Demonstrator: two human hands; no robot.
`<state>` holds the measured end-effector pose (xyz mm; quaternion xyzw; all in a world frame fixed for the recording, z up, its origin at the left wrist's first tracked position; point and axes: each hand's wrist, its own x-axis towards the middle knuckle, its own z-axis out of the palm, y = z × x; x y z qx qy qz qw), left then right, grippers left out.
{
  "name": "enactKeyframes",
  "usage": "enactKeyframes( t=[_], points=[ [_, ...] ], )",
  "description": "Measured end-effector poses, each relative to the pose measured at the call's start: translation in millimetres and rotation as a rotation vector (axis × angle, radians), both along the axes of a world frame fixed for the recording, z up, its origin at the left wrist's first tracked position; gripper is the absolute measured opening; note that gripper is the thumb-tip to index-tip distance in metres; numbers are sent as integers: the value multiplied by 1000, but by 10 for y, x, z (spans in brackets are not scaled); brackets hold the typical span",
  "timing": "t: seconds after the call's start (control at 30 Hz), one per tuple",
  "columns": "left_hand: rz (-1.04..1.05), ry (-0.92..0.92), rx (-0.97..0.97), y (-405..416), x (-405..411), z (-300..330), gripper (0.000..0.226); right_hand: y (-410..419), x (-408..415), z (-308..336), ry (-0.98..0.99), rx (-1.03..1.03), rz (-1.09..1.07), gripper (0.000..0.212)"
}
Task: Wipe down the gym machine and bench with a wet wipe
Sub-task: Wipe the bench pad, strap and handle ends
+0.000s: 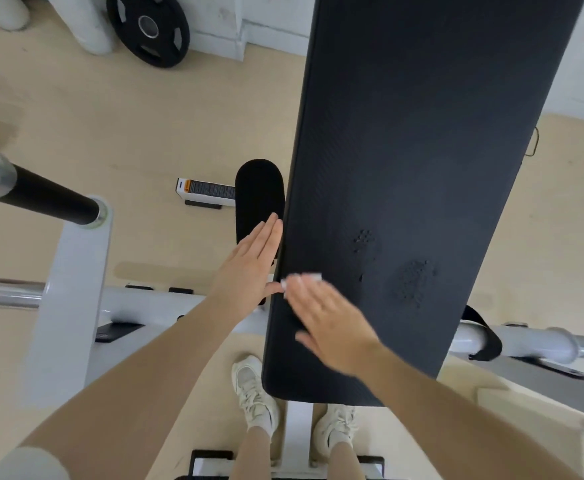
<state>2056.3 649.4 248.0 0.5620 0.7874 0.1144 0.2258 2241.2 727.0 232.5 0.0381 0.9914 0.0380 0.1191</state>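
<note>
While the right hand (pixel 328 317) presses a white wet wipe (pixel 301 280) flat beneath its spread fingers onto the black bench (pixel 422 150), the left hand (pixel 249 261), open and empty, rests just beside it against the bench's edge.

We see a long black padded bench (pixel 422 150) running away from us, two damp patches near its close end; white wet wipe (pixel 302 277) lies flat there.
</note>
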Motion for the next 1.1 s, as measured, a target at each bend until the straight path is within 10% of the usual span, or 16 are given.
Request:
enactKeyframes(
  t=[0.43,0.9,1.1],
  points=[
    [-117,456,-19,66,192,196,118,1290,-641,651,166,163,-256,66],
    [105,400,-150,203,576,373,107,316,700,-29,-126,-63,69,72],
    [12,466,-266,379,757,389,128,1300,-37,507,131,101,-259,71]
  ],
)
